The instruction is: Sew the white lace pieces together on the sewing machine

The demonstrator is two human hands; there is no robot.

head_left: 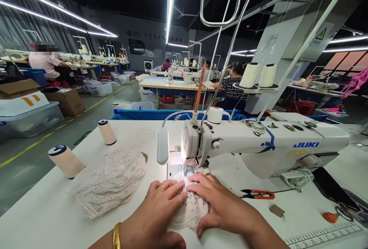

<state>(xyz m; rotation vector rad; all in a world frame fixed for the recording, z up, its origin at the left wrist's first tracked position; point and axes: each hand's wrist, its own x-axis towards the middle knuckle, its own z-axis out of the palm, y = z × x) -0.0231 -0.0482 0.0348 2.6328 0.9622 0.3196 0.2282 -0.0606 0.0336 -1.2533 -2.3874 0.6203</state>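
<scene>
A piece of cream lace (pixel 191 207) lies under the needle area of a white sewing machine (pixel 224 138), lit by a small lamp (pixel 163 147). Across its left side my left hand (pixel 159 207) rests with fingers stretched toward the needle. My right hand (pixel 218 203) lies on the lace's right side, fingers extended forward and thumb spread nearer me. Both hands press the lace flat from above, fingertips just in front of the presser foot, which is partly hidden. To the left sits a heap of the same lace (pixel 112 184).
Two peach thread cones (pixel 107 132) stand at the table's left. Right of my hands lie red thread snips (pixel 258 194), a brown tag (pixel 277 211), an orange object (pixel 329 217), a clear ruler (pixel 324 235) and a dark phone-like slab (pixel 335 187). Other people sit at machines beyond.
</scene>
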